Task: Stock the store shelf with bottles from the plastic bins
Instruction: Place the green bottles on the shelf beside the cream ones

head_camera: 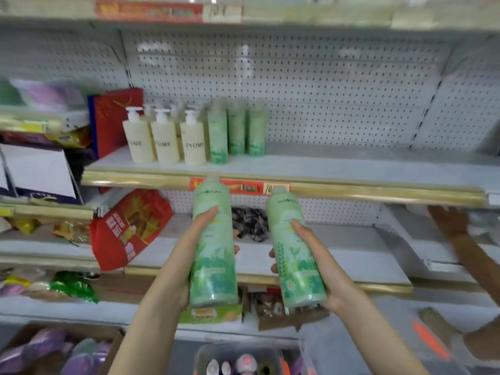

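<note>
Left hand (185, 255) and right hand (323, 262) grip upright bottles (214, 269).

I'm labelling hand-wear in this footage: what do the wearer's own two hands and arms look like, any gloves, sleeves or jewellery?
The left hand and right hand wear no gloves; no ring, watch or bracelet shows. The left forearm and right forearm are uncovered to the picture's lower edge, no sleeve in view. Blur hides the nails' finish.

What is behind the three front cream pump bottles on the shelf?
Behind the cream pump bottles, more white pump heads show, so a second row stands there, then the pegboard back wall. Their bodies are covered; the count is unclear.
</note>
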`<state>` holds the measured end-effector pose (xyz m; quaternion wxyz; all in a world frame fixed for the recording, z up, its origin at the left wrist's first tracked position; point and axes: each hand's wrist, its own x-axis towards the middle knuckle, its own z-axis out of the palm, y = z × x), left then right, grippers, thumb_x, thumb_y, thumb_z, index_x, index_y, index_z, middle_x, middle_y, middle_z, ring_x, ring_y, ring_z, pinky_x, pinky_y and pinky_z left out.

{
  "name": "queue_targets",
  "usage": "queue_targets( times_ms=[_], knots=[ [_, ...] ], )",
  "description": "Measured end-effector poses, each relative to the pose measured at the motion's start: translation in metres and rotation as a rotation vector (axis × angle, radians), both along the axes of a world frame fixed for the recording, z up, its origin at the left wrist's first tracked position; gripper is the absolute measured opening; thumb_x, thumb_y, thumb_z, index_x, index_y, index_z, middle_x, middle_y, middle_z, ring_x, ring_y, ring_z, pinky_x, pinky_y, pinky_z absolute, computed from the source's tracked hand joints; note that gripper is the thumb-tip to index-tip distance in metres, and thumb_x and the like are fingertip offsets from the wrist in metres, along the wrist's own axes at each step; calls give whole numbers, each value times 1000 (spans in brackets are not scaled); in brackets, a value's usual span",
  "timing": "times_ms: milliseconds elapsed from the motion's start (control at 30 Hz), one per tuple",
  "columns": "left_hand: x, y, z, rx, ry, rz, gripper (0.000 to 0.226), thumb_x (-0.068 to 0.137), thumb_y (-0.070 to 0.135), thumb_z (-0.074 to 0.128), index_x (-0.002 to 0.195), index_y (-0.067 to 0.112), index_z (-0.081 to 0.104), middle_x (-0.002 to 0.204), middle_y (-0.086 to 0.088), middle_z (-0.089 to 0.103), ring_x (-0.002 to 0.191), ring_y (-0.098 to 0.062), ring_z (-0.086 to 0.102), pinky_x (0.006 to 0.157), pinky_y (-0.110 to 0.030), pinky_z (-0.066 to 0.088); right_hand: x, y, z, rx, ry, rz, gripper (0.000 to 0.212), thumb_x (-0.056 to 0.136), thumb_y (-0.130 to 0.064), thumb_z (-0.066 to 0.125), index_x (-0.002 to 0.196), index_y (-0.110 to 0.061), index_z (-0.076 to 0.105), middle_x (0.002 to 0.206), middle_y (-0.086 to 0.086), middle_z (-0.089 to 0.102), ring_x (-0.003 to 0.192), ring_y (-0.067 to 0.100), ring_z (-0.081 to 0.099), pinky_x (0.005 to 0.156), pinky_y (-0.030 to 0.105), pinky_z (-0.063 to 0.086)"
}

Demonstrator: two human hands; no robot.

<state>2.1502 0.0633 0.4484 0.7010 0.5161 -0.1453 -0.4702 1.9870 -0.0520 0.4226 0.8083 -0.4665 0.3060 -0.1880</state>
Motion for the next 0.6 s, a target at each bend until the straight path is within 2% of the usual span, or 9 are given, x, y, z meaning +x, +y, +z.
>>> queue_targets(
  times_ms=[100, 233, 400, 533, 600],
  knots=[
    [12, -5, 16, -40, -8, 39, 37, 81, 40, 58, 95, 7, 62, 77, -12, 65, 53, -22, 60, 49, -26, 52, 11, -9, 15, -18, -50, 46, 55, 73, -51, 57, 102, -5, 63, 75, 9, 68, 59, 21, 64, 56, 30, 54],
    [26, -24, 23, -48, -14, 78, 48, 61, 43, 64, 92, 6, 63, 71, -11, 67, 55, -23, 61, 51, -27, 53, 24, -31, 22, -21, -56, 85, 59, 70, -52, 59, 102, -3, 63, 72, 11, 66, 59, 23, 64, 57, 32, 55],
    [41, -63, 33, -58, -27, 111, 43, 74, 39, 63, 95, 2, 62, 71, -13, 65, 58, -26, 60, 55, -29, 53, 49, -77, 31, -35, -75, 86, 62, 69, -51, 62, 114, -7, 59, 82, 14, 65, 62, 23, 64, 57, 34, 55],
    [60, -93, 37, -26, -18, 120, 60, 60, 46, 70, 100, 3, 60, 70, -14, 64, 53, -25, 63, 52, -33, 55, 70, -113, 30, -3, -84, 49, 63, 69, -55, 72, 109, -7, 63, 82, 13, 66, 66, 25, 63, 60, 32, 53],
    [66, -104, 34, -48, -8, 126, 58, 61, 46, 70, 100, 4, 60, 70, -14, 64, 53, -25, 63, 51, -33, 55, 76, -127, 27, 3, -80, 62, 68, 67, -57, 74, 111, -7, 62, 84, 13, 66, 68, 26, 63, 61, 33, 52]
  ],
)
